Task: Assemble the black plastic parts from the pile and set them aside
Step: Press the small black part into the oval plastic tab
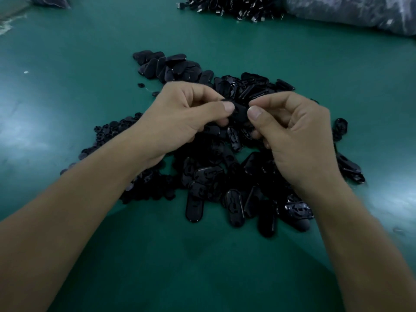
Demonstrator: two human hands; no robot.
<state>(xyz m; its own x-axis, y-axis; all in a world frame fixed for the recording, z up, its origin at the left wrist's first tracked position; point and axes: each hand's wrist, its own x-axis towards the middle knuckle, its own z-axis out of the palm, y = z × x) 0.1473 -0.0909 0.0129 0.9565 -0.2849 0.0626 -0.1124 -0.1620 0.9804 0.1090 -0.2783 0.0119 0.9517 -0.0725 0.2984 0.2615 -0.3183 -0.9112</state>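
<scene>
A black plastic part (240, 112) hangs just above the middle of the pile, held from both sides. My left hand (180, 115) pinches its left end between thumb and curled fingers. My right hand (295, 129) pinches its right end the same way. Beneath and around the hands spreads the pile of loose black oval parts (216, 181) on the green table (67, 86). A smaller heap of small round black pieces (108, 136) lies left of my left wrist. A row of closed black oval pieces (166, 66) lies behind my left hand.
At the far edge lies another heap of black parts with metal ends (234, 6). A clear plastic bag (360, 12) fills the back right corner. A second bag (49, 0) sits at the back left. One stray oval part (340, 127) lies right of my right hand.
</scene>
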